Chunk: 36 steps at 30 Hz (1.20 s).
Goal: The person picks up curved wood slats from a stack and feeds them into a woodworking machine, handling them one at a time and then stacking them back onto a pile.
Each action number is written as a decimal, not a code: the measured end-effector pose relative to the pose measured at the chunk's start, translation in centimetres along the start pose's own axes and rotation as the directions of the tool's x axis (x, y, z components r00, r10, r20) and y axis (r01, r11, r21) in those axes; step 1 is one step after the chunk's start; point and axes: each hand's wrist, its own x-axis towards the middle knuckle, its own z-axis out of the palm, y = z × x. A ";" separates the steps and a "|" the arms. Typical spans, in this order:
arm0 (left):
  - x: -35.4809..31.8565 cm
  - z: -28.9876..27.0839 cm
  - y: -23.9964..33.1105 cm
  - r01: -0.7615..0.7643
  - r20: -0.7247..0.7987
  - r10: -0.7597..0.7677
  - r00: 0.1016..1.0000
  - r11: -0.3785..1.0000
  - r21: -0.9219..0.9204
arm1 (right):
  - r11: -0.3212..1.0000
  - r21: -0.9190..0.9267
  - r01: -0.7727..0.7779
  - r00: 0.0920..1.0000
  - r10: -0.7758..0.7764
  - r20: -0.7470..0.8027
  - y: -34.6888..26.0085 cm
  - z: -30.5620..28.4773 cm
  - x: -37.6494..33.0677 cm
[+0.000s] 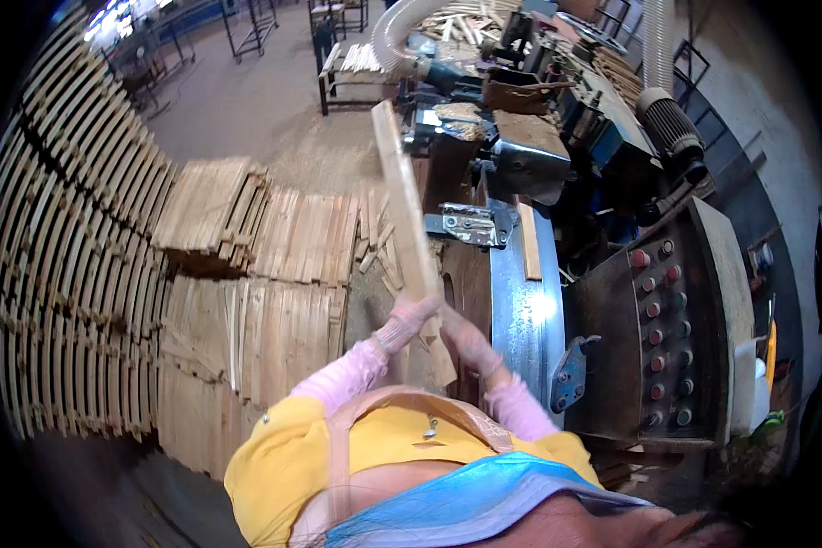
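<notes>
- A long wooden slat (409,219) is held in both gloved hands, its far end raised and pointing away toward the machine (557,155).
- The left hand (404,321) is clenched around the slat's lower part, from the left side.
- The right hand (470,345) is clenched on the slat just below and to the right of the left hand; the two hands are nearly touching.
- The slat's near end is seen below the hands, close to the person's chest.
- The steel bench (521,310) of the machine lies just right of the hands, with a short strip of wood (530,242) resting on it.
- A control panel (667,338) with rows of round buttons is set to the right of the bench.
- Stacks of slats (256,274) are piled on the floor to the left, and taller stacked rows (64,274) stand farther left.
- A ribbed hose (402,32) is attached at the top of the machine.
</notes>
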 end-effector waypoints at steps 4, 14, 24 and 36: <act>-0.3 4.0 -2.4 0.025 0.207 -0.023 0.978 1.000 -0.005 | 0.826 0.471 -0.309 0.780 0.504 -0.372 -10.6 1.2 -5.7; -4.3 2.0 -3.1 0.283 -0.089 -0.269 0.959 0.901 0.327 | 0.369 -0.262 -0.892 0.413 0.426 -0.805 -8.8 1.5 -17.0; -7.0 -7.0 -0.4 0.524 -0.499 -0.245 0.831 0.642 0.559 | 0.257 -0.512 -0.819 0.573 0.372 -0.730 -0.5 -5.5 -7.4; -2.1 -4.4 -2.6 0.132 -0.268 -0.028 0.963 0.917 0.378 | 0.835 -0.337 -0.435 0.851 0.259 -0.456 5.5 -11.1 5.4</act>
